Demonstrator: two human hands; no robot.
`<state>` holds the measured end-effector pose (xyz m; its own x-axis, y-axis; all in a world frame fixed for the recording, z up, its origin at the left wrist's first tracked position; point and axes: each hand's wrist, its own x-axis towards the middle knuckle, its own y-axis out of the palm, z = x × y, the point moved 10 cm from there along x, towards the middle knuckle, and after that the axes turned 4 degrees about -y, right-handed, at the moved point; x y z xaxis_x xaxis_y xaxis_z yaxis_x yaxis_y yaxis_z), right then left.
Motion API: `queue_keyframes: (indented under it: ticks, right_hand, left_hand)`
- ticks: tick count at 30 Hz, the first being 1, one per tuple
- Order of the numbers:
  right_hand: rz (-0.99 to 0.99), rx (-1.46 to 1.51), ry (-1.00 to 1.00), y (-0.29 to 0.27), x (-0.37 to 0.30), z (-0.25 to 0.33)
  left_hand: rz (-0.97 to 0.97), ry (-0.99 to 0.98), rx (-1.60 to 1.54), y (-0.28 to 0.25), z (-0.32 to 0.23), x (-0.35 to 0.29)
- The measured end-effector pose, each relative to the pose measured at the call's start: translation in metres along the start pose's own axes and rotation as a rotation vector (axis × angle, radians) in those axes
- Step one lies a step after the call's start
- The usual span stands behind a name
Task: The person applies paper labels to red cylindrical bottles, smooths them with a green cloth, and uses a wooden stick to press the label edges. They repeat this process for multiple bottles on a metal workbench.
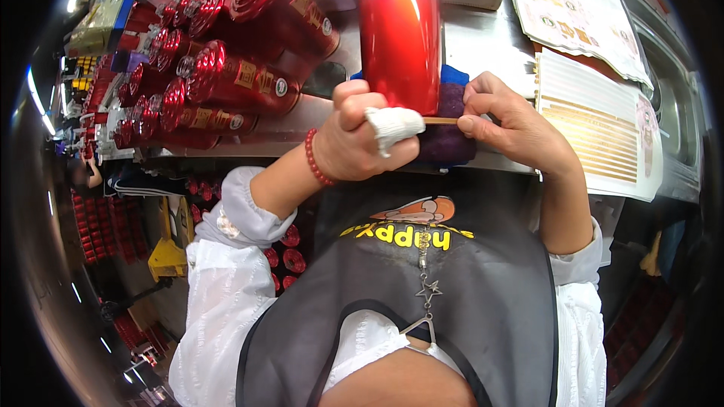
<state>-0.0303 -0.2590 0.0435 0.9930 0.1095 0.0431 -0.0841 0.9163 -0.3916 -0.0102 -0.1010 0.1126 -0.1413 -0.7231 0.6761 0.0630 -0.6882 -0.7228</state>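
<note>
Had one gold strip (441, 120) pinched in right hand (520, 126) by the red bottle (400, 38); couldn't tell left hand's (353, 137) grip or if stuck. Had loads left on sheet (630, 186).

Your red bottle (400, 30) wears a smooth, glossy, metallic-looking coat; the other red bottles (241, 79) shine too, with ridged shoulders. You have soft ribbed white cloth (392, 125), a smooth gold strip (441, 120), fuzzy-looking purple cloth (452, 98), a smooth metal tabletop (490, 39), glossy beads (312, 157) and a matt dark apron (483, 286)
</note>
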Motion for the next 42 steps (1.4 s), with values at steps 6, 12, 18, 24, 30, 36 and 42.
queue_keyframes:
  ticks: [6,12,18,24,30,36,42]
  right_hand:
    - [-0.021,-0.046,-0.003,0.0,0.003,0.001]
    - [-0.032,-0.049,0.015,0.0,0.002,0.003]
    - [-0.053,-0.078,0.004,0.001,0.0,0.003]
    - [-0.085,-0.14,-0.044,-0.001,-0.002,0.002]
    - [-0.277,-0.212,-0.176,-0.011,-0.012,0.032]
    - [-0.439,-0.432,-0.404,0.005,-0.034,0.066]
    - [-0.422,-0.48,-0.49,0.029,-0.032,0.075]
  left_hand:
    - [0.05,-0.026,-0.031,0.005,0.002,0.001]
    - [0.081,0.112,-0.001,0.008,-0.008,0.016]
    - [0.06,0.011,0.067,0.0,-0.003,-0.002]
    - [0.194,-0.068,0.113,0.013,-0.004,0.032]
    - [0.005,-0.475,-0.291,-0.006,0.037,-0.01]
    - [-0.002,-0.742,-0.556,0.002,0.054,-0.025]
    - [0.004,-0.795,-0.562,0.009,0.055,-0.024]
